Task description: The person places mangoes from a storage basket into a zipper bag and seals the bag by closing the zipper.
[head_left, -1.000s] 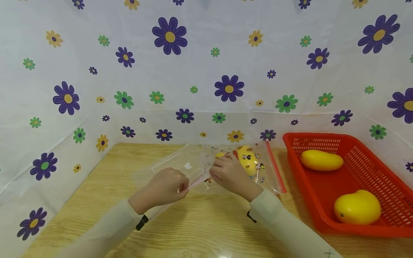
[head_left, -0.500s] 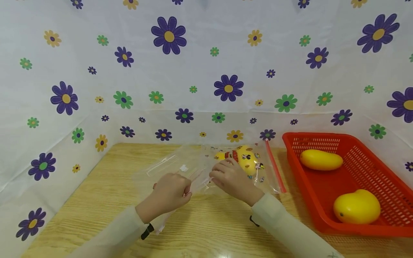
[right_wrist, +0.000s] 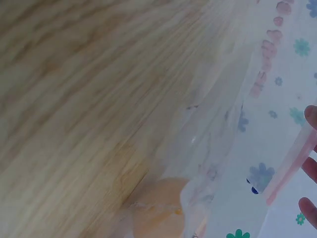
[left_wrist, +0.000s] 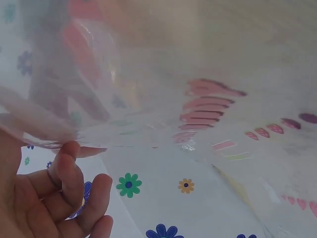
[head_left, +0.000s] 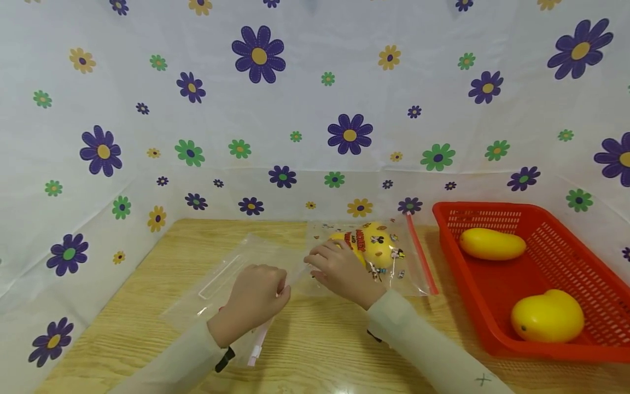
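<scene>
A clear plastic zip bag [head_left: 221, 273] with pink print lies slanted between my two hands, its pink zip strip [head_left: 259, 345] hanging toward me past the left wrist. My left hand [head_left: 258, 295] pinches its edge between thumb and finger; in the left wrist view the film [left_wrist: 148, 59] spreads above that hand [left_wrist: 59, 198]. With curled fingers my right hand [head_left: 344, 273] holds the bag's other side. Only fingertips [right_wrist: 309, 210] show in the right wrist view, beside a pink strip [right_wrist: 292, 163]. Behind the right hand lies a second zip bag [head_left: 410, 282], cartoon-printed, with yellow mangoes [head_left: 381, 254] inside.
A red plastic basket [head_left: 472, 306] stands on the right of the wooden table [head_left: 315, 350]. Two yellow mangoes, one long [head_left: 492, 244] and one rounder [head_left: 547, 316], lie in it. A flower-printed cloth [head_left: 295, 98] walls off the back and sides.
The clear bag has turned and lowered toward the left front, its zip end now hanging nearer me. My right hand has shifted slightly left; the filled bag and basket stay put.
</scene>
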### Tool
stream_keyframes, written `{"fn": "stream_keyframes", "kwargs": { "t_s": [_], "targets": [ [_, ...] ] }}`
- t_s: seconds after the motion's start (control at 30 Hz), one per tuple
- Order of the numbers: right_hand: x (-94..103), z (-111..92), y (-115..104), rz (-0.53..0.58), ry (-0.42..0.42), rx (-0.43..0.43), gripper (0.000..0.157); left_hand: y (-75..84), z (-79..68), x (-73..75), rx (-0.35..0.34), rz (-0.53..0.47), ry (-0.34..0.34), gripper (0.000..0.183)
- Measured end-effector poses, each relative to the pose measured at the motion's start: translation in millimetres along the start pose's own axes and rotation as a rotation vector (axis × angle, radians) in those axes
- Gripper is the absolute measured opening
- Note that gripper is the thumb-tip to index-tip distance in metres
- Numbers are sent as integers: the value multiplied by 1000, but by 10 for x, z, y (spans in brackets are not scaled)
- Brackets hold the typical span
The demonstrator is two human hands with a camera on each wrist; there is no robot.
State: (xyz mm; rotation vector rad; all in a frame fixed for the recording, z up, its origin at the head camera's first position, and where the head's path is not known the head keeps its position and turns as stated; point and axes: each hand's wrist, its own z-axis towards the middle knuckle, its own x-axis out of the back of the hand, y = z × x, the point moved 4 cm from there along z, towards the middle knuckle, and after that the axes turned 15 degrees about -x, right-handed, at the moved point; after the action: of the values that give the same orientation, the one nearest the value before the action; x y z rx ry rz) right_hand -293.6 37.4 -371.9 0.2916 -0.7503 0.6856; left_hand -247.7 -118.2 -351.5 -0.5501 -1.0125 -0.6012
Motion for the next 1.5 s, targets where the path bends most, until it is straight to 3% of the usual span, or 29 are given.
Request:
{"fn": "stream_keyframes", "kwargs": {
  "t_s": [0.23, 0.53, 0.77, 1.0, 1.2, 1.3, 1.5],
  "targets": [
    [94, -16, -99, 49, -45, 41, 28, -55, -8, -21, 26, -30, 32, 36],
    [94, -51, -103, 78, -14, 54, 30, -38, -10, -40, 37, -114, 31, 36],
    [94, -66, -111, 74, -52, 65, 26, -34, -3, -59, 45, -142, 34, 35],
    [106, -82, -211, 42, -41, 183, 2, -33, -9, 54, 75, 18, 54, 35],
    [69, -93, -207, 49, -61, 173, 5, -26, 14, 195, 56, 145, 107, 29],
    [37, -105, -188, 50, -83, 171, 5, -24, 8, 241, 39, 213, 168, 24],
    [-19, -129, -133, 50, -159, 141, 6, -94, -13, 361, 29, 307, 364, 18]
  ]
}}
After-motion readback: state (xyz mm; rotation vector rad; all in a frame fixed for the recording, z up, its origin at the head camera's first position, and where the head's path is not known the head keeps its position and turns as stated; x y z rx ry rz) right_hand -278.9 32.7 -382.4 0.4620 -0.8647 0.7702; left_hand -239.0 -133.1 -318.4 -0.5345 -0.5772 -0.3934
